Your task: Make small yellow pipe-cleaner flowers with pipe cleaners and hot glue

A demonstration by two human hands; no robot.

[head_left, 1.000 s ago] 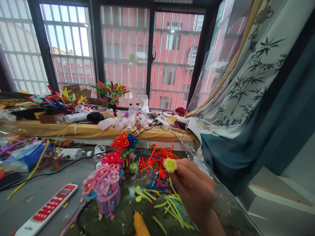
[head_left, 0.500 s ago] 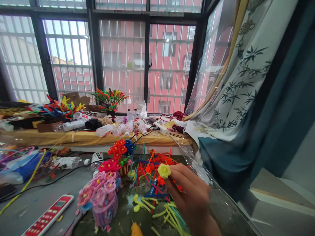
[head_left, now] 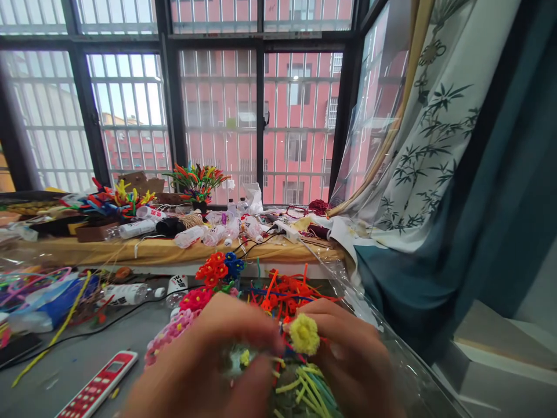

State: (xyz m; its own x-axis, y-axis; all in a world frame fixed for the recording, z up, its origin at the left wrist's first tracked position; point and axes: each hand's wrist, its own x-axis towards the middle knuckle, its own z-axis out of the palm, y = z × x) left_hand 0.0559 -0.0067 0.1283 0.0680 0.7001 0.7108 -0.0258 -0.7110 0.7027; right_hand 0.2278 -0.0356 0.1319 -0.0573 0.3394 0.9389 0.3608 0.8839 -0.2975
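My right hand [head_left: 352, 354] holds a small fuzzy yellow flower [head_left: 304, 334] between its fingers, right of centre. My left hand [head_left: 213, 360] is raised close beside it at the left, blurred, with thumb and forefinger curved toward the flower; whether anything is between them cannot be made out. Below the hands lie yellow-green pipe cleaner pieces [head_left: 307, 390] on the dark table. Behind them is a pile of orange-red pipe cleaner pieces [head_left: 289, 291]. Pink flowers [head_left: 167, 337] are partly hidden by my left hand, with red flowers [head_left: 212, 269] and blue flowers [head_left: 234, 265] further back.
A red and white remote [head_left: 98, 388] lies at the lower left, near a black cable [head_left: 108, 323] and a plastic bottle [head_left: 126, 294]. More bottles and colourful pipe cleaner bunches crowd the window ledge [head_left: 161, 251]. A clear plastic sheet edges the right side.
My left hand has come into view from below, next to the flower. The yellow flower in my right hand now sits slightly lower and nearer. The view has tilted up a little.
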